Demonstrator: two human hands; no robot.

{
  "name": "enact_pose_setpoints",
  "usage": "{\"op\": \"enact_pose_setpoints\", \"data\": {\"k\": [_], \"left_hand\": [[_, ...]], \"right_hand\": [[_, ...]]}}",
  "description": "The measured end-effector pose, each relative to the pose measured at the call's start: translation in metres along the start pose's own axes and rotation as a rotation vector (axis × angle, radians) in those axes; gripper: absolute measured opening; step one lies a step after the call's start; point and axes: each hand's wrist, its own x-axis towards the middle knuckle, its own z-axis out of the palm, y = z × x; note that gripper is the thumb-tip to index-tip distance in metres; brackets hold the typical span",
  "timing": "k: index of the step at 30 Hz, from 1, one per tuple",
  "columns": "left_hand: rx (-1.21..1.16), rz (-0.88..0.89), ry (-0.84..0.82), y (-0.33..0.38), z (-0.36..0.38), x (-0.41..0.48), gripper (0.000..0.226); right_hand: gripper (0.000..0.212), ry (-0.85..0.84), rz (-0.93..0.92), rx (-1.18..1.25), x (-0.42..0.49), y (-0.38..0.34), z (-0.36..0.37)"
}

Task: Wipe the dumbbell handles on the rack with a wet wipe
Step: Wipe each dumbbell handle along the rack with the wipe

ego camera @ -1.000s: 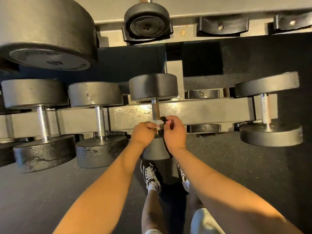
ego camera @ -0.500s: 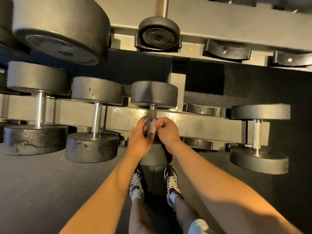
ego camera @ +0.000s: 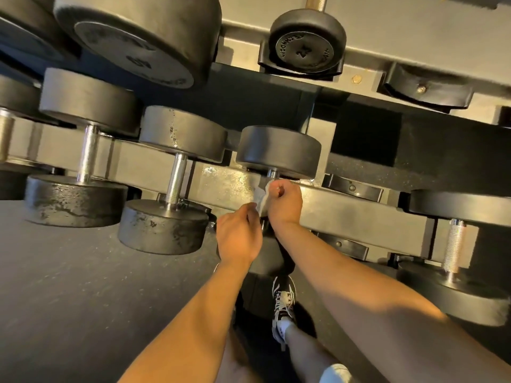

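At nine o'clock in your view, a large dumbbell [ego camera: 88,153] and a second dumbbell [ego camera: 177,183] lay across the rack rail [ego camera: 345,208]. Near the centre, your left hand [ego camera: 239,233] had its fingers curled in, pinching the lower end of the wet wipe [ego camera: 261,201]. The wipe ran up toward one o'clock from that hand, over the handle [ego camera: 272,173] of the middle dumbbell [ego camera: 278,149]. Your right hand [ego camera: 286,203] was closed tight round the wipe and the handle under it. At three o'clock a knurled dumbbell [ego camera: 456,244] sat well apart.
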Motion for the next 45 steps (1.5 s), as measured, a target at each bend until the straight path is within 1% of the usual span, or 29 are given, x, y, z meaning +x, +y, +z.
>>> {"op": "enact_pose_setpoints", "data": {"k": [2, 4, 6, 8, 10, 11, 14, 16, 17, 18, 20, 22, 25, 28, 30, 31, 32, 35, 36, 38, 41, 43, 45], "left_hand": [[0.001, -0.020, -0.002, 0.001, 0.000, -0.001, 0.033], [0.028, -0.035, -0.015, -0.001, 0.001, 0.001, 0.033], [0.057, -0.070, -0.047, -0.001, 0.002, 0.003, 0.034], [0.084, -0.093, -0.071, 0.000, 0.002, 0.004, 0.038], [0.071, -0.105, -0.073, 0.000, 0.001, 0.005, 0.039], [0.055, -0.105, -0.076, 0.000, 0.002, 0.004, 0.040], [0.047, -0.100, -0.065, 0.000, 0.002, 0.004, 0.053], [0.042, -0.107, -0.067, -0.001, 0.003, 0.006, 0.057], [0.034, -0.107, -0.074, -0.001, 0.003, 0.006, 0.056], [0.028, -0.107, -0.080, -0.001, 0.003, 0.005, 0.056], [0.024, -0.110, -0.086, -0.002, 0.003, 0.005, 0.057], [0.025, -0.123, -0.087, -0.003, 0.003, 0.005, 0.057], [0.014, -0.139, -0.093, -0.003, 0.004, 0.005, 0.052], [-0.004, -0.145, -0.091, -0.004, 0.005, 0.003, 0.041], [-0.024, -0.165, -0.084, -0.006, 0.006, 0.004, 0.045], [-0.036, -0.175, -0.080, -0.006, 0.006, 0.005, 0.049], [-0.044, -0.178, -0.076, -0.007, 0.007, 0.005, 0.052], [-0.044, -0.155, -0.070, -0.008, 0.007, 0.005, 0.056], [-0.040, -0.162, -0.072, -0.008, 0.007, 0.005, 0.056], [-0.040, -0.191, -0.088, -0.007, 0.008, 0.005, 0.056], [-0.053, -0.184, -0.081, -0.004, 0.006, 0.005, 0.051], [-0.050, -0.198, -0.074, -0.005, 0.006, 0.005, 0.048], [-0.039, -0.202, -0.080, -0.006, 0.008, 0.005, 0.049]], "right_hand": [[0.026, -0.066, 0.043, -0.065, -0.001, 0.001, -0.002], [0.024, -0.091, 0.054, -0.092, -0.005, 0.004, -0.007], [0.015, -0.106, 0.028, -0.056, -0.009, 0.005, -0.012], [0.005, -0.207, -0.030, -0.035, -0.012, 0.002, -0.016], [0.013, -0.307, -0.069, -0.100, -0.011, 0.003, -0.017], [0.014, -0.321, -0.079, -0.130, -0.010, 0.005, -0.017], [0.030, -0.223, -0.116, -0.178, -0.008, 0.009, -0.023], [0.029, -0.113, -0.178, -0.105, -0.005, 0.005, -0.028], [0.026, -0.077, -0.217, -0.073, -0.003, 0.004, -0.029], [0.026, -0.077, -0.243, -0.059, 0.000, 0.002, -0.029], [0.038, -0.146, -0.258, -0.070, 0.002, 0.001, -0.026], [0.050, -0.214, -0.308, -0.134, 0.002, 0.004, -0.023], [0.058, -0.286, -0.410, -0.228, 0.003, 0.016, -0.029], [0.051, -0.404, -0.394, -0.262, 0.005, 0.024, -0.041], [0.044, -0.475, -0.373, -0.285, 0.001, 0.024, -0.045], [0.042, -0.483, -0.364, -0.284, 0.000, 0.021, -0.046], [0.041, -0.459, -0.358, -0.272, -0.001, 0.017, -0.045], [0.043, -0.287, -0.338, -0.205, 0.004, 0.002, -0.040], [0.042, -0.283, -0.316, -0.184, 0.006, -0.001, -0.040], [0.037, -0.397, -0.228, -0.147, 0.006, 0.001, -0.041], [0.032, -0.553, -0.155, -0.314, -0.004, 0.019, -0.041], [0.029, -0.629, -0.057, -0.334, -0.005, 0.021, -0.043], [0.025, -0.722, -0.056, -0.440, 0.003, 0.016, -0.043]]}}
